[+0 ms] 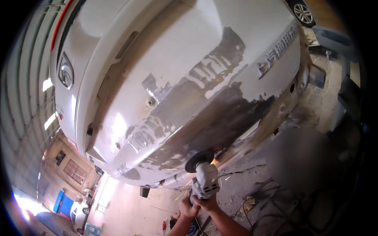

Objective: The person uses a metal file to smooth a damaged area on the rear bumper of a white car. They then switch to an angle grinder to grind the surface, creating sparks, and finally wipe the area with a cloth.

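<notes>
My left hand [188, 207] and my right hand [207, 202] are both closed around a pale grey angle grinder [205, 181] at the bottom middle. Its dark round disc [193, 162] presses on the lower edge of a white car's rear panel [173, 114]. An orange glow shows at the disc, and sparks fly off to the left and downward. Around the contact, the panel is sanded to dark bare patches with ragged paint edges. My fingers partly hide the grinder's rear end.
Below the car, the rough concrete floor [130, 200] holds a red-handled screwdriver [163, 225]. A thin cable [247, 218] and scrap lie to the right. Dark loose parts [348, 94] stand along the right edge. A white car [80, 212] is parked far off at the lower left.
</notes>
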`<control>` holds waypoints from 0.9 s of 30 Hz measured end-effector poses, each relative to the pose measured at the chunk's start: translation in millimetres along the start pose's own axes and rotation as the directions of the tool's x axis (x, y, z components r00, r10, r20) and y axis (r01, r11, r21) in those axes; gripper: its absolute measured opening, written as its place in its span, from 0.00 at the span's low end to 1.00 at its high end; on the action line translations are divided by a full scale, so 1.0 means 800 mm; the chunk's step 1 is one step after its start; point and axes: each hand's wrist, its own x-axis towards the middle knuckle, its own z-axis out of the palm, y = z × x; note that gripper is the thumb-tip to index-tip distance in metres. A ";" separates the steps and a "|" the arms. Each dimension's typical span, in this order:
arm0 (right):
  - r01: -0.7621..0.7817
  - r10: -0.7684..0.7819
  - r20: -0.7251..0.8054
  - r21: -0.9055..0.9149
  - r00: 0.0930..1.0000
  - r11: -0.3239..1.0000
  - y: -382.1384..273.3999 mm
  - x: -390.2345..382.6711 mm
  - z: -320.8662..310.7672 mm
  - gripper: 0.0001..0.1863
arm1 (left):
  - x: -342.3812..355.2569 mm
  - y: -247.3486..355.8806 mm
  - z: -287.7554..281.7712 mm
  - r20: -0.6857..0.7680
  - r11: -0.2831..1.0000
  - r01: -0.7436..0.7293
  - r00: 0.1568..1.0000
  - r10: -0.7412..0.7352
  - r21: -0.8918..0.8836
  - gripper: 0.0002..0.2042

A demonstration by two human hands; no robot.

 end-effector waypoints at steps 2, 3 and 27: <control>-0.055 0.062 0.152 -0.050 0.986 0.997 0.022 -0.008 0.000 0.29 | -0.044 -0.076 0.027 -0.141 0.993 -0.071 0.986 0.084 0.093 0.27; -0.077 0.139 0.192 -0.299 0.971 0.951 0.041 -0.015 -0.012 0.23 | -0.047 -0.080 0.035 -0.197 0.986 -0.121 0.970 0.142 0.119 0.25; 0.058 -0.034 0.105 -0.227 0.994 0.972 -0.025 0.002 0.014 0.23 | -0.005 0.015 0.017 -0.290 0.931 -0.348 0.885 0.365 0.109 0.29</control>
